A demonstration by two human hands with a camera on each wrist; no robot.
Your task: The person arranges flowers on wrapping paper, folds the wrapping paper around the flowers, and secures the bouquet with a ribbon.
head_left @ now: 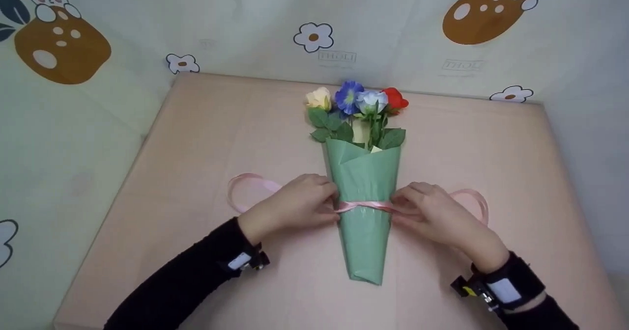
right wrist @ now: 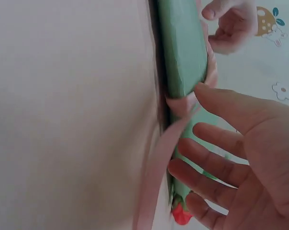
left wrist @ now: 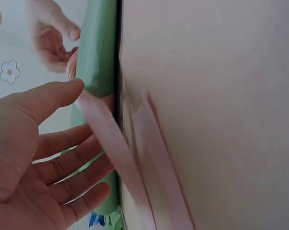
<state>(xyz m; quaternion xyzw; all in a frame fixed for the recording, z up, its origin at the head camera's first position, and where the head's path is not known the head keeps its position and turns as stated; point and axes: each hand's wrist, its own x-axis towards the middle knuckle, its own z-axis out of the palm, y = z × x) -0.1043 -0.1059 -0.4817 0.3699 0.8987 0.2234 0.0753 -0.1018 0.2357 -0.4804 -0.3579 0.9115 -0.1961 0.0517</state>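
Note:
A bouquet wrapped in green paper (head_left: 366, 241) lies with its flower heads toward the back. A pink ribbon (head_left: 366, 205) runs across the wrap's middle, twisted on the front. My left hand (head_left: 300, 202) is at the wrap's left side; in its wrist view the thumb (left wrist: 68, 93) touches the ribbon by the paper, with the other fingers apart. On the opposite side, my right hand (head_left: 435, 212) has its thumb tip (right wrist: 204, 91) at the ribbon and its fingers loosely spread. Loose ribbon lengths trail down past both hands onto the table.
Cream (head_left: 319, 98), blue (head_left: 348, 96), pale blue (head_left: 372, 101) and red (head_left: 395, 99) flowers show above the paper. The pinkish table (head_left: 196, 138) meets a patterned wall covering (head_left: 245, 25) at the back and left. Ribbon loops (head_left: 244, 175) lie beyond each hand.

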